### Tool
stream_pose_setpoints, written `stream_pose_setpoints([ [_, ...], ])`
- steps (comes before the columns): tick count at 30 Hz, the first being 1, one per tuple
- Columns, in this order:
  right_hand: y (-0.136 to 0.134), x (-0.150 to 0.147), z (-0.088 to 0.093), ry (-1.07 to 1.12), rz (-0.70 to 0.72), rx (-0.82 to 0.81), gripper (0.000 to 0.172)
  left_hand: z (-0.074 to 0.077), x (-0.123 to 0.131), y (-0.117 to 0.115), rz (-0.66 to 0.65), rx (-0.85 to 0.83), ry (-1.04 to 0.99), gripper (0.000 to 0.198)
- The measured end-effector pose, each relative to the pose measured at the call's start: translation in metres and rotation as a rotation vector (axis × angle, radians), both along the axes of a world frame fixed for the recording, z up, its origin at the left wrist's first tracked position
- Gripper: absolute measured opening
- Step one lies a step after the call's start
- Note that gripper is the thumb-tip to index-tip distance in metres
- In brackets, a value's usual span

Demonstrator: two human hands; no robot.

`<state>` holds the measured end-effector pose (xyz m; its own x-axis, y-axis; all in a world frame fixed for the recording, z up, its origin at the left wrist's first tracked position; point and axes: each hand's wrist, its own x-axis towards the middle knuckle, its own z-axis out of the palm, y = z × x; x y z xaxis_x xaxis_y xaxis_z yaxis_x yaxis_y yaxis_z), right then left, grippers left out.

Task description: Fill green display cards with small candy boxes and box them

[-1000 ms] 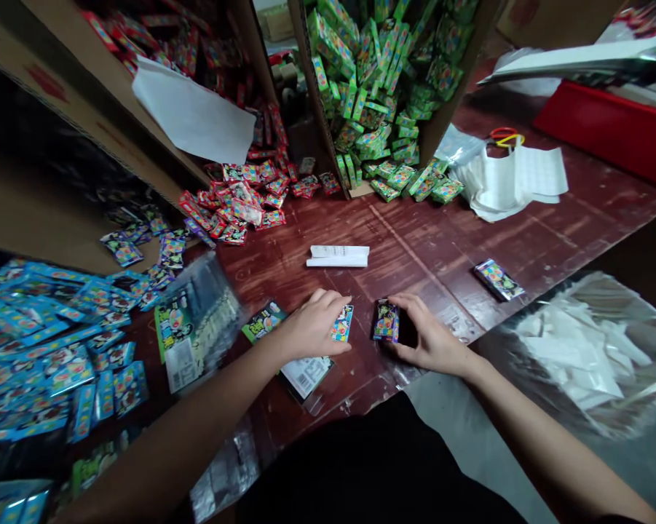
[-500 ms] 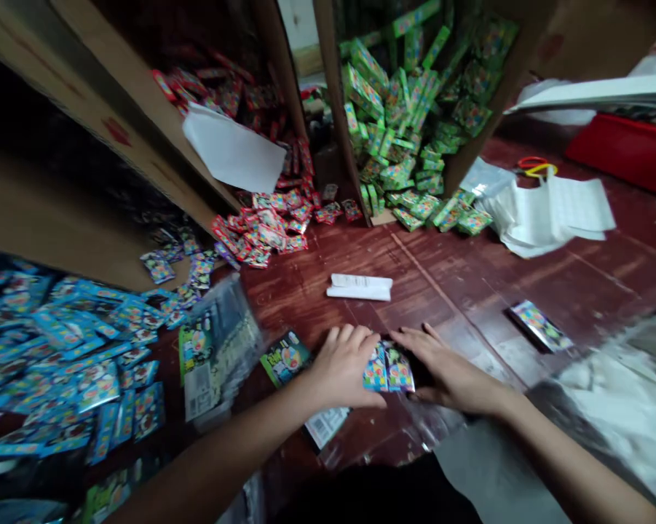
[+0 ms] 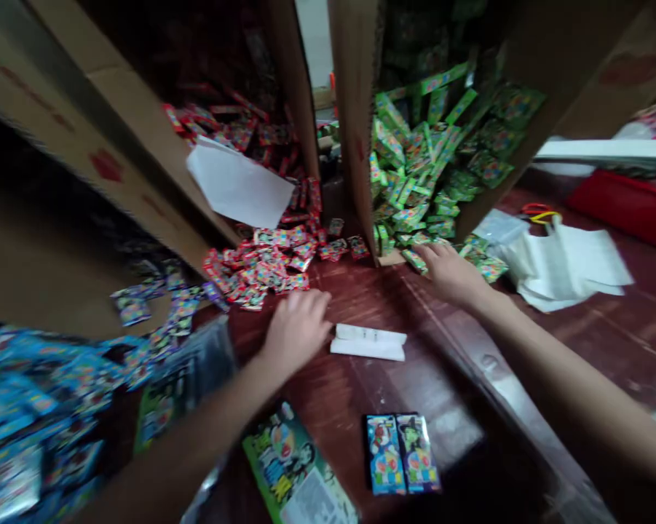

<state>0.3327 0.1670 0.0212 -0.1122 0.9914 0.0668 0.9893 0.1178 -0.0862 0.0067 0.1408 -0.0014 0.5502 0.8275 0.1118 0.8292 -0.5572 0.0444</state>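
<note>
We reach out with both arms across the dark red desk (image 3: 469, 393). Our left hand (image 3: 295, 331) hangs just short of the heap of red packets (image 3: 262, 269) spilling from the left cardboard box (image 3: 142, 145), its fingers loosely curled and holding nothing that we can see. Our right hand (image 3: 451, 273) lies palm down at the mouth of the right cardboard box (image 3: 360, 109), fingers spread flat on the green packets (image 3: 415, 189) at the edge of their pile, with none yet gripped. To do this well, we judge it best to pinch a single packet by its flat faces from the loose fringe of each heap, not dig into the middle, since the glossy wrappers look slippery and would slide in a cascade. Near us two packets (image 3: 402, 453), one blue and one darker, lie side by side and touching, small flat rectangles with bright cartoon print. A folded white paper slip (image 3: 368, 342) rests just beside our left hand, and a printed plastic bag (image 3: 295, 473) lies at the near edge. Blue packets (image 3: 27, 407) cover the left side.
</note>
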Motion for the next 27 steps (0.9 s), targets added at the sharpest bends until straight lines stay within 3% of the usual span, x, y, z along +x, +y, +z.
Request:
stream_pose_setpoints([
  [3,0.056,0.001,-0.014,-0.084,-0.233,0.002,0.056,-0.007,-0.012,0.066,0.018,0.120,0.207,0.050],
  [5,0.075,0.000,-0.025,-0.087,-0.310,0.011,0.054,-0.015,-0.015,0.088,-0.004,0.136,0.285,0.054],
  [9,0.076,0.000,-0.032,-0.035,-0.331,0.034,0.039,-0.020,-0.018,0.094,-0.043,0.134,0.298,0.054],
  [12,0.058,0.010,-0.021,0.031,-0.313,0.062,0.038,-0.006,-0.014,0.085,-0.037,0.145,0.167,0.050],
  [14,0.038,0.022,-0.010,0.087,-0.299,0.067,0.046,0.007,-0.005,0.073,-0.003,0.126,-0.034,0.043],
  [16,0.012,0.036,0.001,0.146,-0.251,0.037,0.049,0.019,0.012,0.051,0.019,-0.009,-0.325,0.036],
  [18,-0.022,0.051,0.006,0.242,-0.150,-0.050,0.049,0.024,0.038,0.019,0.003,-0.291,-0.646,0.031],
  [21,-0.081,0.069,0.001,0.478,0.020,-0.263,0.053,0.014,0.087,-0.042,-0.054,-0.739,-0.949,0.030],
  [24,-0.143,0.081,-0.017,0.592,0.042,-0.393,0.051,-0.008,0.132,-0.095,-0.072,-0.886,-0.911,0.025],
  [27,-0.196,0.089,-0.038,0.563,-0.044,-0.388,0.051,-0.027,0.160,-0.123,-0.131,-0.745,-0.693,0.020],
])
